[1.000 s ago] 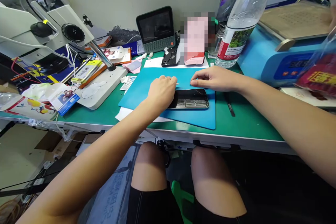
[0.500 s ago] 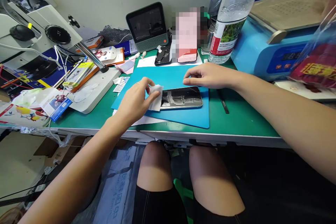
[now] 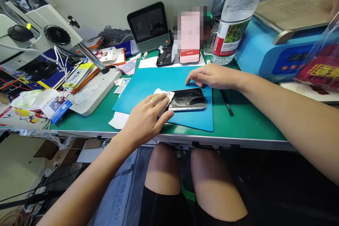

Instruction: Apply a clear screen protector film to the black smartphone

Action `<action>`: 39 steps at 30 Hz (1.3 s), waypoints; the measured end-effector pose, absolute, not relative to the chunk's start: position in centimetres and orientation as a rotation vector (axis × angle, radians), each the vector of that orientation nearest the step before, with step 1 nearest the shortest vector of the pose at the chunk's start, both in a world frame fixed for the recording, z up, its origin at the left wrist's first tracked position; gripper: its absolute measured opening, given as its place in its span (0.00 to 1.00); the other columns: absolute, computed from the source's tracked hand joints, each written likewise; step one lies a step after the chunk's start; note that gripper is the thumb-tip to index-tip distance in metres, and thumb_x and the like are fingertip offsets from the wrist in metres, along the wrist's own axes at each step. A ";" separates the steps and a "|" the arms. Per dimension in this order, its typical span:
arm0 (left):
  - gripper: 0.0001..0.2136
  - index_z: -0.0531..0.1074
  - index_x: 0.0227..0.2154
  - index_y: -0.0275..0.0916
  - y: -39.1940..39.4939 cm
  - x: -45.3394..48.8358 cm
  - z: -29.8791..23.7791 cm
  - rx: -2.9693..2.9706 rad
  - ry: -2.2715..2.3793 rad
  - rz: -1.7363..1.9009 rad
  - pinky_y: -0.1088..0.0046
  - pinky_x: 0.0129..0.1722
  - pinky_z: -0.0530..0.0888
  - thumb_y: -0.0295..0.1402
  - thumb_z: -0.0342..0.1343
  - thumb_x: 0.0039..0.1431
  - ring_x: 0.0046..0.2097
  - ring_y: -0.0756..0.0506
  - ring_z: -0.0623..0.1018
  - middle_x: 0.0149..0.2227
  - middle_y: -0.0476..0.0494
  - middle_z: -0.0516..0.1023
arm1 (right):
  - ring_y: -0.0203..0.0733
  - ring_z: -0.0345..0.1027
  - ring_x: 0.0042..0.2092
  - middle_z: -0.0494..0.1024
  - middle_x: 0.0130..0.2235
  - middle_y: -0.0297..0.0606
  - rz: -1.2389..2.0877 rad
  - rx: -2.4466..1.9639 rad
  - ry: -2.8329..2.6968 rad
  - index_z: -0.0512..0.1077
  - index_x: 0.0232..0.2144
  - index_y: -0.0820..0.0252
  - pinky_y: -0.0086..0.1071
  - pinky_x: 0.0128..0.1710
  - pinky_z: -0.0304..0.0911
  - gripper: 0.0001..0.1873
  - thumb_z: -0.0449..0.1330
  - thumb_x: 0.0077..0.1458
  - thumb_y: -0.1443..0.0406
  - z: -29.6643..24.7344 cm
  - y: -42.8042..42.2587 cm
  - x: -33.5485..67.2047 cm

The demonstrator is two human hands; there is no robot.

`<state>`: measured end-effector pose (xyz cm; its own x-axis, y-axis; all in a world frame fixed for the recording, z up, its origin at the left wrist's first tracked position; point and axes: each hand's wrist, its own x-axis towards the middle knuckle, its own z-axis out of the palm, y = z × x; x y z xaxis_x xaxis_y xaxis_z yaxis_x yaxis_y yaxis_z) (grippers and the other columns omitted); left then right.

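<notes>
Fingers [image 3: 162, 107] on wipe [image 3: 164, 95], phone [image 3: 187, 99] lying flat, lengthwise left-right

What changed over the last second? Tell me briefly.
The left hand pulled back toward the near table edge and now presses the white wipe flat on the left end of the phone. The right hand stayed on its far edge; the phone stayed on the blue mat.

1. The left hand [image 3: 147, 114] lies over one end of the smartphone [image 3: 189, 99] and most of the white wipe [image 3: 164, 95] (only a crumpled corner shows past the fingers).
2. The right hand [image 3: 212, 76] hides the smartphone's far edge under its fingertips.
3. Beyond the right hand, the upright phone [image 3: 189, 31] is blurred unreadable.
4. Beside it, the water bottle [image 3: 234, 17] loses its cap to the top edge.
</notes>
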<state>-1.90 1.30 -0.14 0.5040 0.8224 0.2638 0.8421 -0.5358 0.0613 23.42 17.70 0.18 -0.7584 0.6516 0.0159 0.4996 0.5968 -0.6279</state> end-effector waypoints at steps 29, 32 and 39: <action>0.36 0.64 0.65 0.28 0.6 2.2 -1.0 -2.542 -1.763 -0.408 0.52 0.70 0.60 0.57 0.44 0.72 0.70 0.32 0.64 0.68 0.28 0.67 | 0.45 0.68 0.32 0.75 0.28 0.37 0.926 -0.973 -2.545 0.80 0.40 0.53 0.39 0.38 0.59 0.47 0.38 0.57 0.28 0.3 17.5 23.5; 0.35 0.65 0.64 0.29 0.4 2.1 -0.8 -2.512 -1.785 -0.414 0.51 0.69 0.62 0.56 0.44 0.72 0.69 0.31 0.66 0.67 0.28 0.68 | 0.45 0.68 0.32 0.75 0.28 0.37 0.933 -0.966 -2.550 0.80 0.40 0.54 0.40 0.38 0.60 0.48 0.38 0.56 0.27 0.3 17.5 23.5; 0.35 0.65 0.64 0.31 -2.2 1.3 -1.0 -2.467 -1.808 -0.398 0.48 0.68 0.63 0.58 0.45 0.70 0.67 0.30 0.68 0.67 0.27 0.69 | 0.45 0.68 0.31 0.75 0.28 0.38 0.904 -0.990 -2.555 0.81 0.40 0.54 0.40 0.38 0.60 0.49 0.37 0.56 0.27 0.3 17.4 23.5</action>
<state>1.25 -2.15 -0.96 0.2801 0.9295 0.2399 0.9443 -0.3117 0.1052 23.45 17.43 0.33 -0.7359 0.6770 0.0128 0.5182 0.5753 -0.6328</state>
